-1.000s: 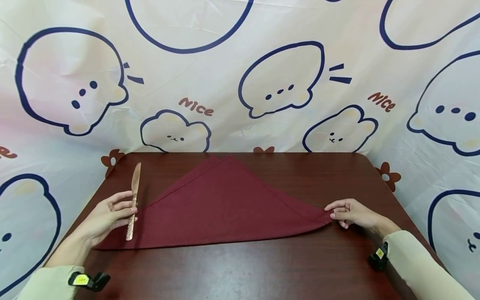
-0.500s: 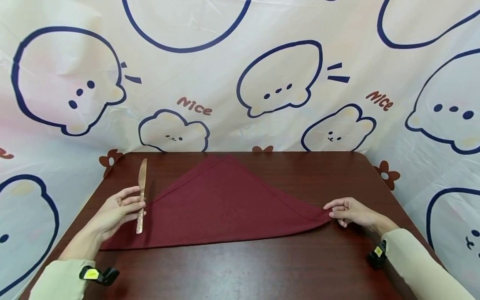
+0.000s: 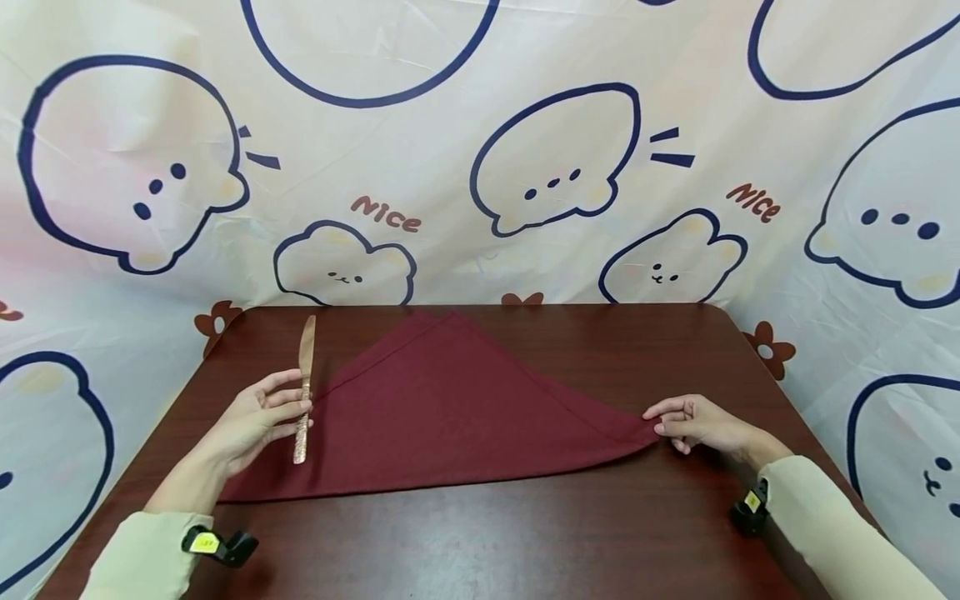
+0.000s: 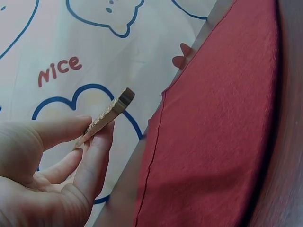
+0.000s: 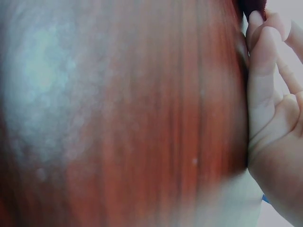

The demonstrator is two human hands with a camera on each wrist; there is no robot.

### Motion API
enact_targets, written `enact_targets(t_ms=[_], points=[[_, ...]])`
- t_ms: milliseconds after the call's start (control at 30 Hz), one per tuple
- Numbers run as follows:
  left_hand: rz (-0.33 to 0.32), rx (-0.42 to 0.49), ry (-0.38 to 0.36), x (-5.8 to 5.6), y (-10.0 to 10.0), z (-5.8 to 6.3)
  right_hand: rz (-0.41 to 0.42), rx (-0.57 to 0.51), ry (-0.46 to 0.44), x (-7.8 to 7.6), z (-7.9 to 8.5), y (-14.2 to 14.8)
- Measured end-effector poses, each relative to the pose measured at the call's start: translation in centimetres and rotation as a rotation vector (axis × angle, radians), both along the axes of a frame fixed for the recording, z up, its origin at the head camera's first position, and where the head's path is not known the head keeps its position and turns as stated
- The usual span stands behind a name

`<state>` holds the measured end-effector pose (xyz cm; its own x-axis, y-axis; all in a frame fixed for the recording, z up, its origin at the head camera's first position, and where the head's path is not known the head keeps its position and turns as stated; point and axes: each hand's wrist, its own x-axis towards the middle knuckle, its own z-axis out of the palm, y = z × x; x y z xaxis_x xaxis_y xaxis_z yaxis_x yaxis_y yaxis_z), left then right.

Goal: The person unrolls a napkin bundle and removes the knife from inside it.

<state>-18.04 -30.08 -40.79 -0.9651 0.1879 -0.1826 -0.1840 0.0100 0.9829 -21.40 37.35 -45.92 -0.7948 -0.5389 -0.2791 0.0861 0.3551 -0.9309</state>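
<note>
My left hand [image 3: 258,421] pinches a gold-coloured table knife [image 3: 303,392] by its textured handle, blade pointing up and away. It is held over the left part of a dark red cloth napkin [image 3: 450,408], folded into a broad triangle with its tip at the far table edge. The left wrist view shows the handle end of the knife [image 4: 109,113] between thumb and fingers, beside the red cloth [image 4: 213,109]. At the right corner of the napkin, my right hand [image 3: 701,425] pinches the cloth, slightly lifted. In the right wrist view the right hand [image 5: 274,94] shows only partly.
A dark brown wooden table [image 3: 487,550] lies under the cloth. Behind and beside it hangs a pale curtain [image 3: 442,158] printed with cartoon outlines. Each wrist carries a black camera, such as the left wrist camera [image 3: 221,546].
My left hand has moved to the right with the knife, further over the cloth. My right hand keeps its pinch on the napkin's corner, nearly still.
</note>
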Motion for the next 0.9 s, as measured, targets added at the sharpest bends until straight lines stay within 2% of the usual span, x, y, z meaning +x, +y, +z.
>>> enact_targets(t_ms=[300, 600, 900], points=[[-0.034, 0.01, 0.001, -0.7, 1.9, -0.2, 0.0, -0.014, -0.006, -0.2, -0.2, 0.1], [-0.073, -0.032, 0.007, -1.6, 4.2, -0.4, -0.005, -0.008, -0.008, -0.2, 0.0, 0.1], [-0.112, -0.036, 0.018, -2.1, 6.3, -0.3, 0.0, -0.008, -0.015, -0.2, -0.2, 0.1]])
